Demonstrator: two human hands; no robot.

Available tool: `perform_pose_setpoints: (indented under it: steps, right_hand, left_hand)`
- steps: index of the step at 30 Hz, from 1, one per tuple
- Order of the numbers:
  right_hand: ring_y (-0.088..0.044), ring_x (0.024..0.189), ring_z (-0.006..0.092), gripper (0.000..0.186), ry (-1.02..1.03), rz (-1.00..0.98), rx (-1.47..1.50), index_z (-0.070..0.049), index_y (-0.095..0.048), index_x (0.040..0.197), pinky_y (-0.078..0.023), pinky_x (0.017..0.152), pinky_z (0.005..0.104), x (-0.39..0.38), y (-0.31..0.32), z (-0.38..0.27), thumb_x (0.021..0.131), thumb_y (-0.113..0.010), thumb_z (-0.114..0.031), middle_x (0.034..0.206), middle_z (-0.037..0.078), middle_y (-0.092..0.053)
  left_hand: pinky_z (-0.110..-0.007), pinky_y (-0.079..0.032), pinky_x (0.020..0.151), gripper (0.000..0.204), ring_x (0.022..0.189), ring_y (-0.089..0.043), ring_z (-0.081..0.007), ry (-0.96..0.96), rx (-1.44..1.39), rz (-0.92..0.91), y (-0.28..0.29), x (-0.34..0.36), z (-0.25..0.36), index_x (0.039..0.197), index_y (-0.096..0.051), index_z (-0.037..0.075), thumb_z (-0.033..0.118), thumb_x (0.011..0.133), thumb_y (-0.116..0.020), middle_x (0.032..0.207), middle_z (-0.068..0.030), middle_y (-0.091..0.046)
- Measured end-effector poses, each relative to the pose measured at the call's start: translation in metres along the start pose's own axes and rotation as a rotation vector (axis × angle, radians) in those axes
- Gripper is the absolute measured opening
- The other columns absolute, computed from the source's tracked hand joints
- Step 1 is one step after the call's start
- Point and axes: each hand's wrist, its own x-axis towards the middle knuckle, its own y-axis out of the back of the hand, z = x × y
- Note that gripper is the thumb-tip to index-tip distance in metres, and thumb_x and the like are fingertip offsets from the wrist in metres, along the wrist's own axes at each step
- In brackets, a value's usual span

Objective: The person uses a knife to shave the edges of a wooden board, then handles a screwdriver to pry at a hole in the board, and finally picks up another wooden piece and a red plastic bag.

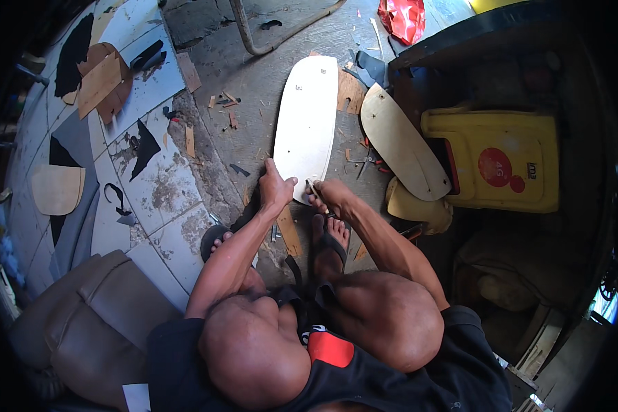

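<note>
A long pale plywood board [307,122] with rounded ends lies flat on the concrete floor in front of me. My left hand [276,187] presses on its near left edge, fingers spread against the wood. My right hand [328,196] is closed around a small thin tool [316,190] whose tip touches the board's near end. What kind of tool it is cannot be made out. My feet in sandals [329,242] rest just below the board.
A second pale curved board [402,143] leans at the right against a yellow plastic container [501,159]. Wood offcuts and black cut scraps [144,145] litter the tiled floor at left. A bent metal tube [254,41] lies beyond. A brown cushion [82,323] sits lower left.
</note>
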Motion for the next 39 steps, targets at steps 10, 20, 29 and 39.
perform_pose_setpoints:
  steps: [10, 20, 29, 39]
  right_hand:
    - [-0.07, 0.077, 0.0418, 0.03, 0.473, 0.322, -1.204, 0.007, -0.065, 0.094, -0.055, 0.062, 0.0503, -0.001, -0.018, 0.011, 0.096, -0.049, -0.018, 0.083, 0.029, -0.069]
    - [-0.066, 0.087, 0.0495, 0.032, 0.556, 0.409, -1.295, 0.006, -0.064, 0.106, -0.052, 0.074, 0.0549, -0.024, -0.015, 0.026, 0.092, -0.05, -0.02, 0.093, 0.034, -0.066]
    - [-0.066, 0.105, 0.0425, 0.045, 0.255, 0.733, -1.121, -0.008, -0.066, 0.122, -0.052, 0.091, 0.0495, -0.073, 0.074, 0.048, 0.095, -0.056, -0.042, 0.112, 0.031, -0.066]
    - [-0.066, 0.073, 0.0161, 0.04, 0.79, 0.011, 0.04, 0.004, -0.071, 0.107, -0.05, 0.065, 0.0278, -0.078, -0.024, -0.071, 0.085, -0.077, -0.028, 0.086, 0.01, -0.073]
  left_hand:
    - [-0.05, -0.052, 0.087, 0.056, 0.097, -0.066, -0.0491, 0.074, 0.042, -0.027, 0.001, -0.003, 0.004, 0.116, -0.039, -0.001, 0.012, 0.078, -0.078, 0.101, -0.0341, -0.066]
    - [-0.047, -0.052, 0.088, 0.057, 0.099, -0.067, -0.0456, 0.081, 0.033, -0.019, -0.003, -0.003, 0.002, 0.117, -0.043, -0.001, 0.012, 0.076, -0.081, 0.105, -0.0305, -0.067]
    - [-0.033, -0.058, 0.083, 0.035, 0.101, -0.067, -0.0196, -0.004, -0.69, -0.252, 0.049, 0.005, 0.043, 0.124, -0.046, 0.002, 0.002, 0.094, -0.063, 0.116, -0.0118, -0.063]
    - [-0.037, -0.053, 0.099, 0.049, 0.117, -0.061, -0.0239, -0.122, -0.829, -0.241, 0.091, -0.005, 0.121, 0.14, -0.038, 0.003, 0.005, 0.097, -0.061, 0.132, -0.016, -0.057]
